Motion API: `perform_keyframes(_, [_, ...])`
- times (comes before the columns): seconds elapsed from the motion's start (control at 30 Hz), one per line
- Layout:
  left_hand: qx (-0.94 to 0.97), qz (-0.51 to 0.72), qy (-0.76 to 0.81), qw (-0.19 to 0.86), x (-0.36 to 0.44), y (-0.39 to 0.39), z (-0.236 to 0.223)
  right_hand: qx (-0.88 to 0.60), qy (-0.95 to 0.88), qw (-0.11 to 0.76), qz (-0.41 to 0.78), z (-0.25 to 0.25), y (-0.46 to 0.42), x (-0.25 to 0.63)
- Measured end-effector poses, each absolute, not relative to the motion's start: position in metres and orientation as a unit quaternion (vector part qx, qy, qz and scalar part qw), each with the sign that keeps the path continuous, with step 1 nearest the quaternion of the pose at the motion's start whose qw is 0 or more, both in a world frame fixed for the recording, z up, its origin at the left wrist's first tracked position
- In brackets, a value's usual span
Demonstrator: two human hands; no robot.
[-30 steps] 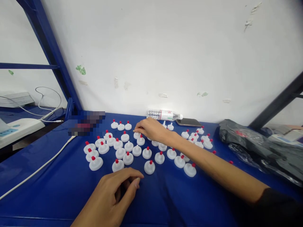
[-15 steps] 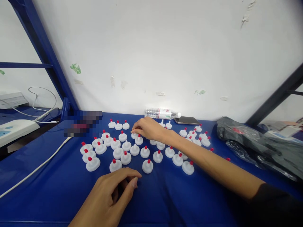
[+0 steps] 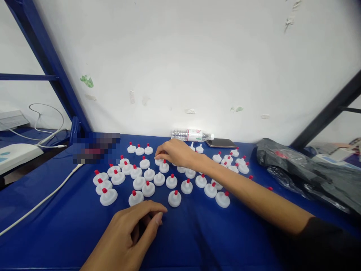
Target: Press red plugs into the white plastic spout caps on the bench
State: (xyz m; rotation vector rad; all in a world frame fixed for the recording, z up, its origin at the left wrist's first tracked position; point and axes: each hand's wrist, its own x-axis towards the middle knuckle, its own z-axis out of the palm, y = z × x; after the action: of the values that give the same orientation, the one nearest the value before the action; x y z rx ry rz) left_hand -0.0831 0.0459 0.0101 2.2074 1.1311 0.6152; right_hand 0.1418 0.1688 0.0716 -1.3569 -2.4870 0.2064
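Observation:
Many white round nozzle caps stand upright on the blue tabletop, most with a small red tip and a few with a bare white spout. My right hand reaches across to the back middle. Its fingers are pinched at the top of a white nozzle cap; the cap's spout is hidden by them. A red-tipped cap stands just in front of that one. Near the front edge, my left hand is loosely curled, thumb tip close to the forefinger, with nothing visible in it.
A clear plastic bottle lies along the wall beside a dark phone. At the right is a dark plastic bag. A white cable crosses the left side, near a white power strip. Blue posts flank the table.
The view has shifted slightly, moving everything a little to the left. Both hands keep nearly the same pose, the right still at the same cap.

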Motion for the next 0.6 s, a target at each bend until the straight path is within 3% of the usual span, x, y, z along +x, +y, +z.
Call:
perform_keyframes(0.33, [0.812, 0.226, 0.429, 0.324, -0.081, 0.045, 0.012, -0.451, -0.874, 0.174, 0.052, 0.079, 0.177, 0.160])
perform_keyframes(0.6, [0.810, 0.248, 0.430, 0.313, -0.080, 0.044, 0.013, -0.443, -0.838, 0.304, -0.092, 0.162, 0.132, 0.178])
